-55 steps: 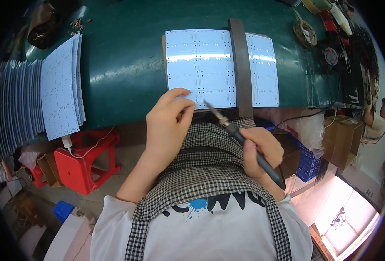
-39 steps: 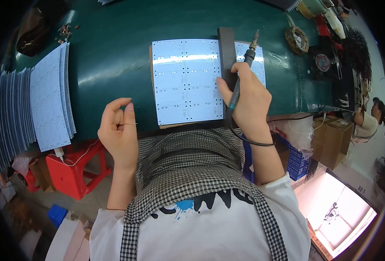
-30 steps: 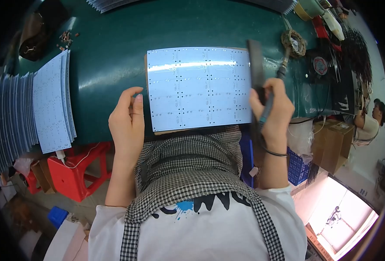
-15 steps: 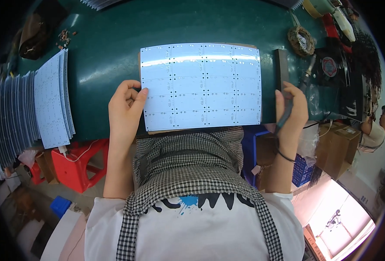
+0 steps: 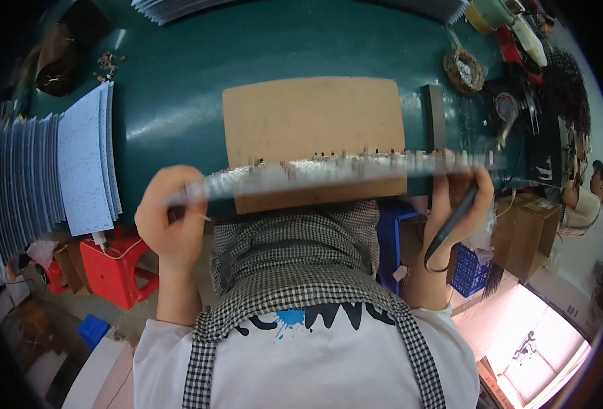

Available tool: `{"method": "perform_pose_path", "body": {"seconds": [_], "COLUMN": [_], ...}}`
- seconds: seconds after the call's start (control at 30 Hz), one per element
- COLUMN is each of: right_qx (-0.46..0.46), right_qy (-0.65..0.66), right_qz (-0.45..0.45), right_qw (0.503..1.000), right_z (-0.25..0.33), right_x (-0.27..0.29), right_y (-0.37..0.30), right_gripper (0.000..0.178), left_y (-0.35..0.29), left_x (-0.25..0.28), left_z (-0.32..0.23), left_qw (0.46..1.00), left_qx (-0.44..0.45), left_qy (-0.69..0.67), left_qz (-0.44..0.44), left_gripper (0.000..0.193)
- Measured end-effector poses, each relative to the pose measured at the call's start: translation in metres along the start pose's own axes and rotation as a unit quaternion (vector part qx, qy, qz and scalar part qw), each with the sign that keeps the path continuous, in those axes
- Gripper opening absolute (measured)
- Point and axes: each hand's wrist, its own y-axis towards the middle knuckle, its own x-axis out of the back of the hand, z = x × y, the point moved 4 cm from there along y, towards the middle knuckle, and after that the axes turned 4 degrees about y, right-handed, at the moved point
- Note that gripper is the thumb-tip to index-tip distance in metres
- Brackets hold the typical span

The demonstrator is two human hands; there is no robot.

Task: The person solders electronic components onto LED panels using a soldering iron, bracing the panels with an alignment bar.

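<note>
Hanging edge-on over the cardboard (image 5: 312, 112) in the head view, the board (image 5: 322, 172) is pinched firmly by the left grip (image 5: 171, 217) and right grip (image 5: 470, 198), which also clasps the iron (image 5: 455, 221); likely a turning step, next calling for level support.

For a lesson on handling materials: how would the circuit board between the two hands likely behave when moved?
The circuit board is probably fairly stiff: held near its ends by the left hand and right hand, it shows no obvious sag. Its thin profile suggests lightness. Its protruding small parts could be fragile.
</note>
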Motion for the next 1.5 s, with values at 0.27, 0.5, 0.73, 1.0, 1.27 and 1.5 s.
{"method": "perform_pose_path", "body": {"seconds": [0.27, 0.5, 0.73, 1.0, 1.27, 1.5], "right_qx": [0.042, 0.026, 0.023, -0.006, -0.022, -0.020], "right_qy": [0.162, 0.124, 0.108, 0.116, 0.139, 0.134], "right_qz": [0.033, 0.088, 0.109, 0.107, 0.058, 0.065], "right_qw": [0.985, 0.988, 0.988, 0.987, 0.988, 0.989], "right_z": [-0.019, -0.012, -0.018, -0.015, -0.020, -0.016], "right_x": [0.009, 0.005, 0.013, 0.015, 0.012, 0.011], "right_y": [-0.038, -0.046, -0.059, -0.056, -0.053, -0.050], "right_gripper": [0.028, 0.030, 0.031, 0.027, 0.030, 0.032], "left_y": [-0.027, -0.039, -0.047, -0.046, -0.038, -0.037], "left_x": [0.009, 0.009, 0.007, 0.001, -0.001, -0.001], "left_z": [0.003, 0.015, 0.017, 0.021, 0.018, 0.018], "left_qw": [0.954, 0.959, 0.955, 0.964, 0.967, 0.969], "left_qx": [-0.286, -0.262, -0.275, -0.250, -0.240, -0.231], "left_qy": [0.090, 0.105, 0.110, 0.085, 0.083, 0.087], "left_qz": [0.013, 0.008, 0.006, 0.003, -0.010, -0.006], "left_gripper": [0.022, 0.023, 0.022, 0.024, 0.021, 0.020]}}
